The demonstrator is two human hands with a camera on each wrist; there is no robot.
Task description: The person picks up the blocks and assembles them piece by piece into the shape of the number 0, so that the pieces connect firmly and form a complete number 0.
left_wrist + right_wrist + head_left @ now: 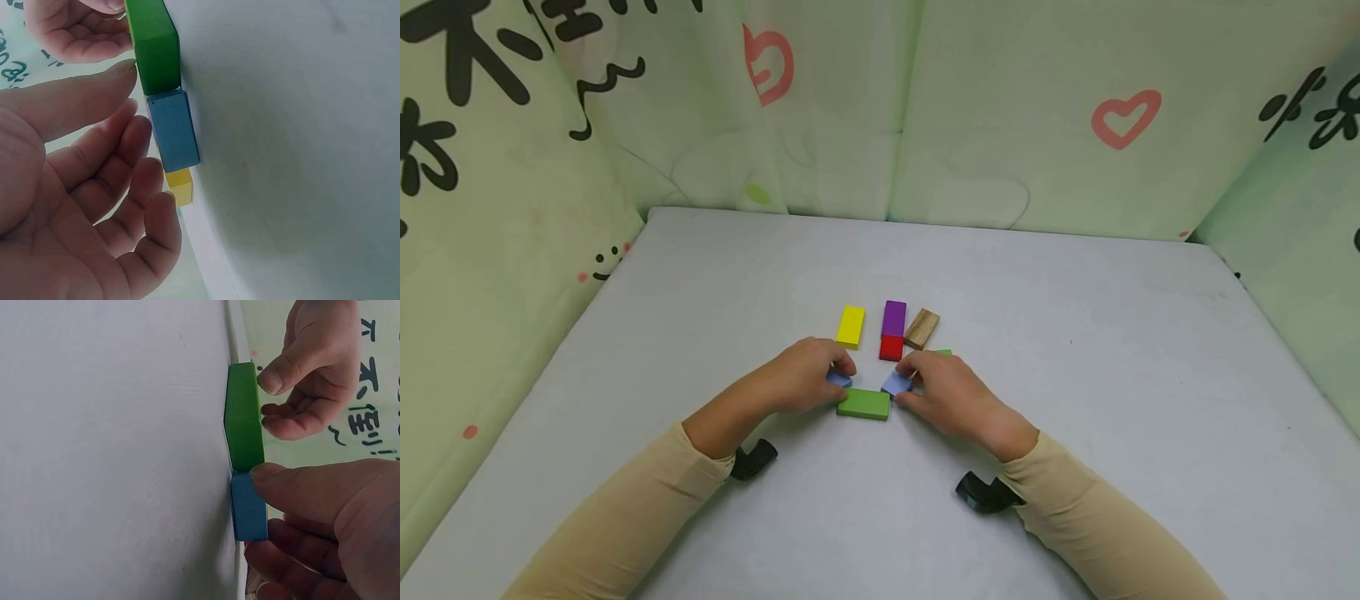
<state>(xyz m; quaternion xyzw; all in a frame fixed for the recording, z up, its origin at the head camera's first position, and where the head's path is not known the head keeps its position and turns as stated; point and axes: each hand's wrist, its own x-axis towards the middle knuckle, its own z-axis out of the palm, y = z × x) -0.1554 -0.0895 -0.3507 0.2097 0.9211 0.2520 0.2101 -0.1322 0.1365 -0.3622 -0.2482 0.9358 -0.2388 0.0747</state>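
A green block (863, 404) lies flat on the table, with a light-blue block (174, 131) by its left end and another light-blue block (249, 506) by its right end. My left hand (801, 375) has its thumb at the green block's corner and its curled fingers around the left blue block. Thumb and fingers of my right hand (951, 396) pinch the right blue block. Behind them stand a yellow block (851, 327), a purple block (893, 318) touching a red block (891, 347), and a wood-brown block (922, 328).
Another green block (944, 352) is mostly hidden behind my right hand. The white table (1075, 350) is enclosed by pale green printed curtains (1000, 117) at the back and sides. A black wrist camera sits on each sleeve.
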